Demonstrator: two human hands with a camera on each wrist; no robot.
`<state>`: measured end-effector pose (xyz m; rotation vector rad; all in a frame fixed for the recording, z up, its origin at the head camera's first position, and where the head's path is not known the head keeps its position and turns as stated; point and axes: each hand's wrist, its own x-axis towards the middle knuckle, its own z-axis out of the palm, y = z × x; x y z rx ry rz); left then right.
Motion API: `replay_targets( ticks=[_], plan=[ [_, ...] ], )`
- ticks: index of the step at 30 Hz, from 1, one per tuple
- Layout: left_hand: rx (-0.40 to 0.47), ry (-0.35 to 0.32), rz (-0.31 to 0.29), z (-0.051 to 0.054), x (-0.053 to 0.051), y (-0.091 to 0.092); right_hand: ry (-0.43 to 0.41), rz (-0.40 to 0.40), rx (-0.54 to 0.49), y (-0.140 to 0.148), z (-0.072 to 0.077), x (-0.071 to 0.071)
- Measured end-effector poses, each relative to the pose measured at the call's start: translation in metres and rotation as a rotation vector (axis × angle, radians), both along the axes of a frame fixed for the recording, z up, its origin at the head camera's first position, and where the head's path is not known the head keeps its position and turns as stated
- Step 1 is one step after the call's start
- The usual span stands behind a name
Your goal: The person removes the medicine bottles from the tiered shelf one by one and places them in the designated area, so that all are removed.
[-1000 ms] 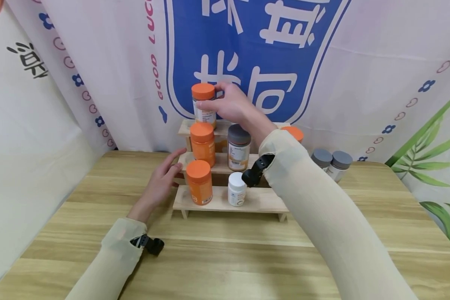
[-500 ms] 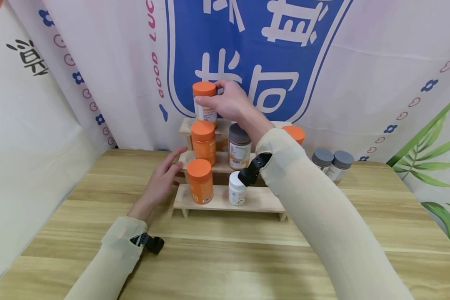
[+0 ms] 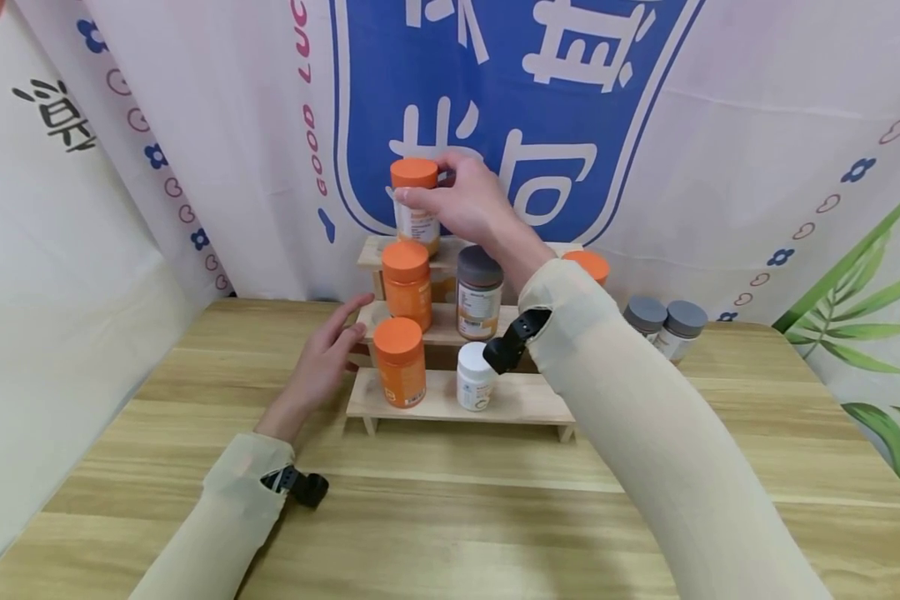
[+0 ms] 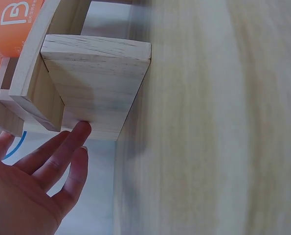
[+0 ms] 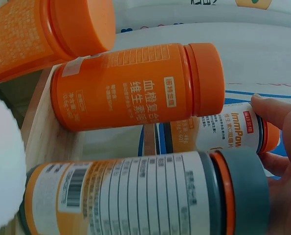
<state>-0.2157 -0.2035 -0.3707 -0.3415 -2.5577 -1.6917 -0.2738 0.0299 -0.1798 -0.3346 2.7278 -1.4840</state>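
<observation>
A white-labelled pill bottle with an orange lid stands at the left of the wooden rack's top tier. My right hand grips its upper part between thumb and fingers, as the right wrist view also shows. At the rack's left side is my left hand, fingers extended; in the left wrist view its fingertips touch the wooden side support. On the middle tier are an orange bottle and a grey-lidded bottle. The lowest tier bears another orange bottle and a small white bottle.
Partly behind my right forearm is an orange-lidded bottle. Two grey-lidded bottles stand right of the rack on the wood-grain table. A printed curtain hangs close behind the rack.
The orange-lidded bottle in my right hand has shifted slightly right and its label has turned a little. My left hand stays in place at the rack's side.
</observation>
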Motion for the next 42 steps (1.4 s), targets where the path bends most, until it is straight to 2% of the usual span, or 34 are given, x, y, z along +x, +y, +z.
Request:
replay_targets(
  ticks=[10,24,31,42],
  plan=[
    [-0.017,-0.003,0.004,0.004,0.0,0.001,0.011,0.003,-0.027,0.018,0.008,0.008],
    [-0.007,-0.006,0.0,0.008,-0.006,0.003,0.088,-0.048,0.066,0.051,0.021,0.018],
    [-0.002,-0.012,-0.012,0.006,-0.009,0.004,0.088,-0.074,0.067,0.068,0.02,0.018],
    [-0.015,-0.033,0.001,-0.001,-0.003,0.0,0.078,-0.14,0.045,0.092,0.021,0.021]
  ],
)
